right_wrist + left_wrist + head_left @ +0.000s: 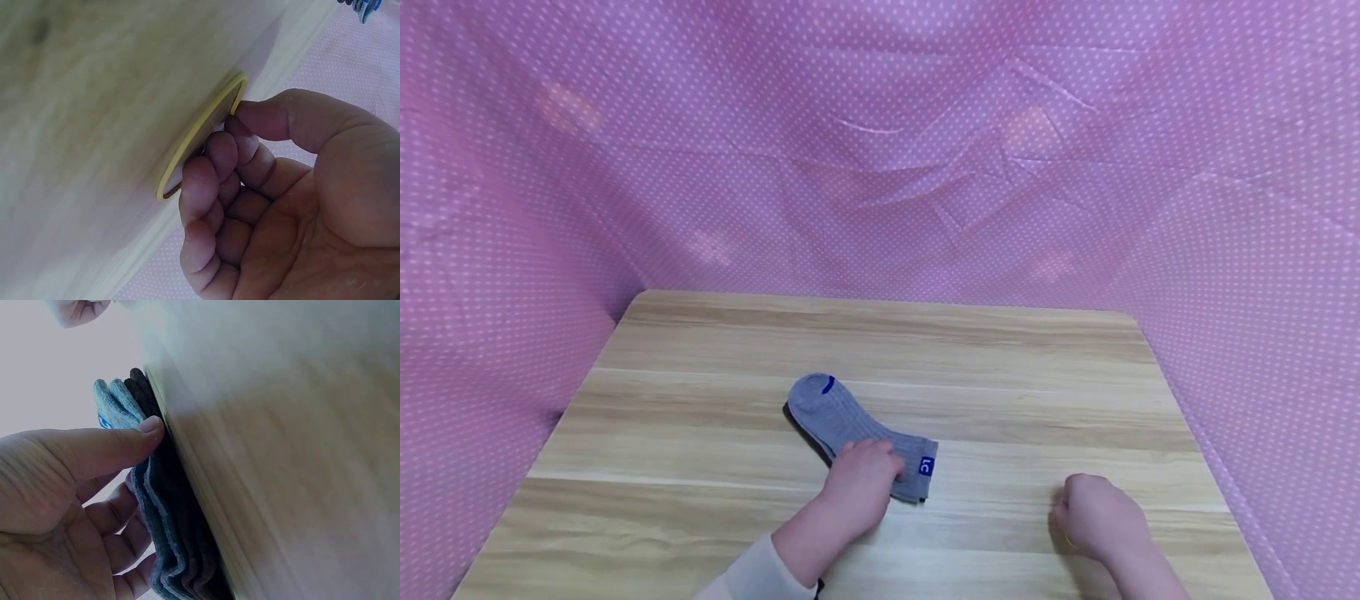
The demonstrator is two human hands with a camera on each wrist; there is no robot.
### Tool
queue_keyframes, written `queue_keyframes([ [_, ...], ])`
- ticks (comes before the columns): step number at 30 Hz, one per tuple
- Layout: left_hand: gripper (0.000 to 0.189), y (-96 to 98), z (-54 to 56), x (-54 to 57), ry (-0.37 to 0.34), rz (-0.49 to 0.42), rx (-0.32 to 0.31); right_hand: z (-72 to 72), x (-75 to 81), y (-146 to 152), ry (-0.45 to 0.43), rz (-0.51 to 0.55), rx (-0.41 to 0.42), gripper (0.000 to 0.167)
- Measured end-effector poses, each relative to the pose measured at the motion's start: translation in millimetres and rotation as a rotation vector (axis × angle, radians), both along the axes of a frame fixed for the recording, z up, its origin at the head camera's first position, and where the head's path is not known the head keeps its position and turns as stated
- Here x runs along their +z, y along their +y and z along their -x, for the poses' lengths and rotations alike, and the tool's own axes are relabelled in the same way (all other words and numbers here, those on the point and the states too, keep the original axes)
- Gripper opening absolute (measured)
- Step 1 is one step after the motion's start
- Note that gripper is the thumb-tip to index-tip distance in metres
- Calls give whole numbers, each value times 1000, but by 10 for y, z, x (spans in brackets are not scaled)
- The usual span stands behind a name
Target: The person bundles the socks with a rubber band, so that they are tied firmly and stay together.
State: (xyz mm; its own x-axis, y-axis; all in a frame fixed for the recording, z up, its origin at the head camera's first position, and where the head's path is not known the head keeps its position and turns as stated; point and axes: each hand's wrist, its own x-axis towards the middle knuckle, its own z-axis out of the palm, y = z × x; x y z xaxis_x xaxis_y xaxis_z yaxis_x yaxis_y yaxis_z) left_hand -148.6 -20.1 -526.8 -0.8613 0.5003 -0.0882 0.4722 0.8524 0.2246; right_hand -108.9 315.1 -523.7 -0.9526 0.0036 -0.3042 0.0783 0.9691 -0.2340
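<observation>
Grey ribbed socks [850, 417] with a blue toe mark and a blue "LC" label lie flat, stacked over dark socks [178, 487] whose edge peeks out below. My left hand [861, 483] grips the stack along its near side. In the left wrist view its thumb lies against the dark layers by the tabletop, and the fingers rest over the grey ones. To the right of the socks, my right hand [1105, 517] pinches a yellow rubber band [189, 139] between thumb and curled fingers, close over the table. The band hangs as a long, narrow loop.
A light wood-grain table [700, 350] with rounded far corners bears the socks. Pink cloth with white dots [880, 208] hangs behind it and along both sides.
</observation>
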Motion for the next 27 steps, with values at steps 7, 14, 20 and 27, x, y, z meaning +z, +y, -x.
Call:
queue_keyframes([
  [7, 35, -67, 56, -20, -75, -97, 14, -1, 9, -17, 8, 8, -2, 22],
  [14, 34, -124, 106, -103, -147, -289, 64, -8, -3, -5, 20, 18, -8, 23],
  [20, 33, -118, 98, -164, -114, -269, 54, -5, -27, 12, 20, 18, -10, 22],
  [27, 29, -98, 81, -150, -94, -185, 50, -11, -31, 13, 24, 16, -1, 23],
])
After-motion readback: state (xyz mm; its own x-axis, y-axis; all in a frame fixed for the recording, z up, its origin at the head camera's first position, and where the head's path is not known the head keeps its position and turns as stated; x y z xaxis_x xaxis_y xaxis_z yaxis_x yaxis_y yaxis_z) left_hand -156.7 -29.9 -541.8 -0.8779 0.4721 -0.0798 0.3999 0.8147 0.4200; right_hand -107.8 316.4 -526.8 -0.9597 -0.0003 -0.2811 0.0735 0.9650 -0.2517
